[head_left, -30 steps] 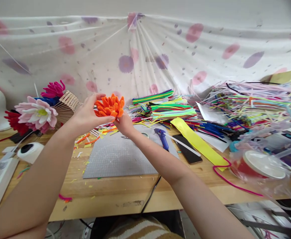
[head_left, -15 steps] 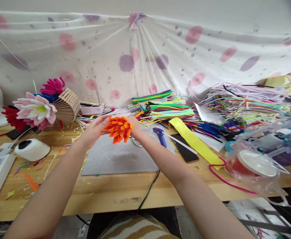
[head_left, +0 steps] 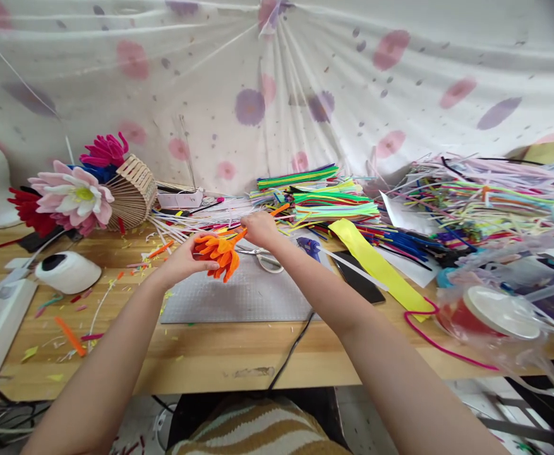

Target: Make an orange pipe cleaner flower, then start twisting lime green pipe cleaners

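Orange flower (head_left: pixel 220 258): above far left part of cutting mat (head_left: pixel 239 302), bloom tipped downward. Your left hand (head_left: pixel 179 264) cups petals at side, apparently steadying bloom without crushing it. Your right hand (head_left: pixel 260 229), closed around stem (head_left: pixel 240 236), likely governs tilt. Scissors (head_left: pixel 271 264) on mat, glue gun (head_left: pixel 309 248) at mat's right side: both presumably placed for easy reach.

Arms (head_left: pixel 115 341) extended fwd, L hand (head_left: pixel 182 262) curved, thumb apart from fingers, R hand (head_left: pixel 260 229) closed, back up
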`<state>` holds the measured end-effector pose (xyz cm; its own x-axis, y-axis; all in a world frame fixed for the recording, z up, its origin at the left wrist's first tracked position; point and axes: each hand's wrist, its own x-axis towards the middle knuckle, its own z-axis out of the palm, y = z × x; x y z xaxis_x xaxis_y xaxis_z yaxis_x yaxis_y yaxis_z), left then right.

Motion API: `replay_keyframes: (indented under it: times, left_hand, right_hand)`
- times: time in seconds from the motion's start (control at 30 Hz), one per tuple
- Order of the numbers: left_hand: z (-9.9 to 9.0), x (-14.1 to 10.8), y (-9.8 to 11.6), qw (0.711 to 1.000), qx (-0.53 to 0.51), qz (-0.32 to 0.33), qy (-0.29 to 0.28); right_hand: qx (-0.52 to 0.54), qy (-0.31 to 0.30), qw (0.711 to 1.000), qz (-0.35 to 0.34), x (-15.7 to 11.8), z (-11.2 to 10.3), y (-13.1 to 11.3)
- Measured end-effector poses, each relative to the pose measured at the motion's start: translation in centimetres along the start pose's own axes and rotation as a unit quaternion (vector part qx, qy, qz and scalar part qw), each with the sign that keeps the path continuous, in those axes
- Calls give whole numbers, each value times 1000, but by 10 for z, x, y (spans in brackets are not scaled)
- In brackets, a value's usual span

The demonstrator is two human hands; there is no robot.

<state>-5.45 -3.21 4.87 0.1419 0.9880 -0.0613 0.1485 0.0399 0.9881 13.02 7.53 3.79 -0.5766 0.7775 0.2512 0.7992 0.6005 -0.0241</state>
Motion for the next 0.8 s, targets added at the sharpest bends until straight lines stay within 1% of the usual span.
replay_keyframes:
  times: [0.1, 0.23, 0.3, 0.37, 0.47, 0.53, 0.67, 0.73, 0.8]
  left_hand:
    - [0, 1, -2, 999, 18, 5, 31]
    - [10, 5, -4, 995, 71, 44, 54]
    - [13, 7, -6, 992, 88, 64, 62]
    - [13, 8, -8, 993, 74, 66, 68]
    - [7, 8, -8, 996, 17, 46, 71]
    - [2, 7, -8, 997, -4, 36, 67]
    - [-1, 6, -11, 997, -2, 31, 64]
    - [0, 7, -13, 996, -5, 33, 82]
    - [4, 9, -16, 994, -14, 34, 103]
  right_hand:
    - [19, -20, 997, 70, 3, 6, 0]
    - [40, -1, 987, 158, 6, 13, -2]
    - [42, 5, 984, 176, 7, 14, -1]
    - [40, 4, 987, 157, 8, 13, 3]
    - [37, -2, 997, 72, 6, 11, 11]
    - [31, -5, 999, 42, 4, 12, 15]
    - [43, -39, 995, 79, 2, 18, 15]
    - [54, -50, 993, 93, 3, 22, 13]
    - [59, -47, 991, 112, 5, 25, 10]
